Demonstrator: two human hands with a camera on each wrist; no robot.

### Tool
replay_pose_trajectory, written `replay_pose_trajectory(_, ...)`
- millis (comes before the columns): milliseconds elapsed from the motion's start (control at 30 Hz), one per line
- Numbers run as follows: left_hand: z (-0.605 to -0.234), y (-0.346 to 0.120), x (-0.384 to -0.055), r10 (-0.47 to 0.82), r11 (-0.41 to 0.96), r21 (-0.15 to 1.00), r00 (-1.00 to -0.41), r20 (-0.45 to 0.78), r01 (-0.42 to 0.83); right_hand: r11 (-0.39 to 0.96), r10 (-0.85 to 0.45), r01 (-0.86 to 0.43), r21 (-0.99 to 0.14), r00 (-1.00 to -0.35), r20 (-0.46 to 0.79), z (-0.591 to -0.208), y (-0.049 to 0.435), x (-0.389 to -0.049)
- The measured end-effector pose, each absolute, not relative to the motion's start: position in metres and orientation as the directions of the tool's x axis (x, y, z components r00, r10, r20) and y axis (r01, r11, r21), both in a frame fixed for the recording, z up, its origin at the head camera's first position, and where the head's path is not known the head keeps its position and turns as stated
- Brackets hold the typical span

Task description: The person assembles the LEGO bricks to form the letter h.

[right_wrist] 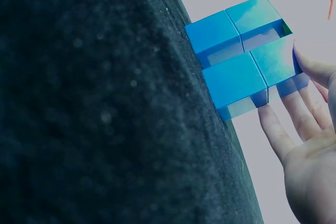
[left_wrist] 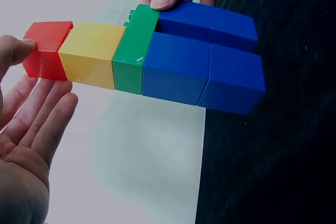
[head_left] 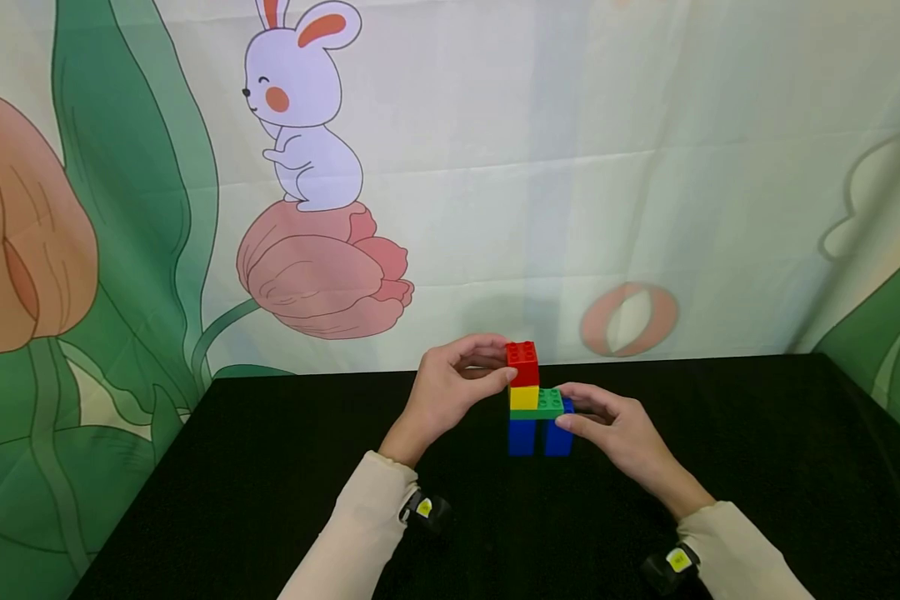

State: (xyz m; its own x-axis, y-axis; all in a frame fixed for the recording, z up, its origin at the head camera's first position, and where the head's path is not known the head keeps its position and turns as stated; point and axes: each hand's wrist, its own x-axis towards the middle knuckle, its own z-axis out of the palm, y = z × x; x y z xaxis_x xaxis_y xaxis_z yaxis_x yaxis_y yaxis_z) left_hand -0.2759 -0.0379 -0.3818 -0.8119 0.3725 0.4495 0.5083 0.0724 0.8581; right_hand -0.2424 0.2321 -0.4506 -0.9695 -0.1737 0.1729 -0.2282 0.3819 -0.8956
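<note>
A small toy-brick structure stands on the black table. Two blue columns carry a flat green brick (head_left: 536, 413); each column is made of two blue bricks (left_wrist: 176, 66), with a gap between the columns. On the green brick's left end sits a yellow brick (head_left: 524, 398), topped by a red brick (head_left: 522, 367). My left hand (head_left: 450, 385) pinches the red brick, thumb on the near face and fingers behind. With thumb and fingers, my right hand (head_left: 624, 433) holds the upper blue brick (right_wrist: 275, 59) of the right column, just beside the green one.
The black cloth-covered table (head_left: 270, 483) reaches back to a hanging fabric backdrop (head_left: 480, 167) printed with a rabbit and flowers. The structure is near the table's far edge. Each wrist wears a dark strap with a small device (head_left: 431, 510).
</note>
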Motion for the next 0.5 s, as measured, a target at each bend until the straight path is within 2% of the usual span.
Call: replay_pose_trajectory(500,-0.3847,-0.0385,-0.2778,0.381,0.078,0.846,-0.800,0.464,0.528,0.390,-0.168,-0.219,-0.894,-0.972,0.165,-0.4502,0.2315,-0.2421)
